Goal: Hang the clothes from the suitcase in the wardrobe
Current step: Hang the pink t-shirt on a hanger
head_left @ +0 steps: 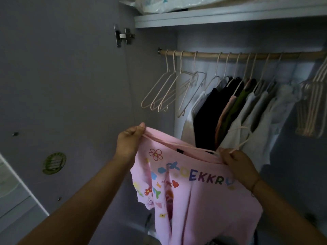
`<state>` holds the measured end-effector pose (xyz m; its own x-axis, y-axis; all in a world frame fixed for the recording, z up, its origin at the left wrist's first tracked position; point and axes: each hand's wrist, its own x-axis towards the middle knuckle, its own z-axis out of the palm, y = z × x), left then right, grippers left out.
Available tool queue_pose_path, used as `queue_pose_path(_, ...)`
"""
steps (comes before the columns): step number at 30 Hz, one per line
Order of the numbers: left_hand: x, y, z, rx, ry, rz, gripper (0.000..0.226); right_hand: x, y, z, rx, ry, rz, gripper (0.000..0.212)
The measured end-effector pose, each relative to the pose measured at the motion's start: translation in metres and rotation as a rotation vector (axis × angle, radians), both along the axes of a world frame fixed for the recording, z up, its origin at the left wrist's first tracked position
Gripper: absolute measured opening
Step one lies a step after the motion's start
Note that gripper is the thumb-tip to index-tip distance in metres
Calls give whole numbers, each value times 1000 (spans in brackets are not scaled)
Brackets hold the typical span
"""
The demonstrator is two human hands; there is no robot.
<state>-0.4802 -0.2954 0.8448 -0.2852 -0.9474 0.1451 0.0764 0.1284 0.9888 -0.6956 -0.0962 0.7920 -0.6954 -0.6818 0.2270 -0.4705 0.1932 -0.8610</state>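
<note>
Head view, pink T-shirt: it is hanging in the air in front of the open wardrobe, below the rail and held up between both hands. Its front, printed with flowers, hearts and coloured letters, is facing the camera.
Head view, left hand: it is gripping the shirt's upper left edge, with the grip pressed together, thumb and curled fingers pinching the cloth.
Head view, right hand: it is holding the shirt's upper right edge together with the hanger, its grip curled round both.
Head view, pale wire hanger: its hook is sticking up above the right hand, and one thin arm is running along inside the shirt's top edge towards the left hand.
Head view, wooden rail: it is running across the wardrobe under the shelf.
Head view, empty hangers: they are hanging at the rail's left end, beside the door side.
Head view, hung clothes: white, black, pink, green and grey garments are hanging mid-rail, right behind the hook.
Head view, hanger bundle: more bare hangers are hanging at the far right.
Head view, wardrobe door: it is standing open at the left, carrying a metal hinge and a round green sticker.
Head view, plastic-wrapped bundle: it is lying on the shelf.
</note>
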Motion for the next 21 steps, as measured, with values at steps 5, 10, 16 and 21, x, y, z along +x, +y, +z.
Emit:
queue_pose_path(5, -10, 16, 7, -304, -289, -192, 29, 18, -15, 19, 77, 191, 48, 43)
queue_pose_path(10, -28, 31, 0, -379, -484, -372, 31, 41, -44, 61, 193, 471, 148, 48)
queue_pose_path(16, -7, 18, -13, -511, -623, -521, 39, 26, -43, 75, 189, 299, 229, 46)
queue_pose_path(21, 1, 10, -19, -494, -448, -411, 22, 6, -21, 87, 188, 264, 412, 23)
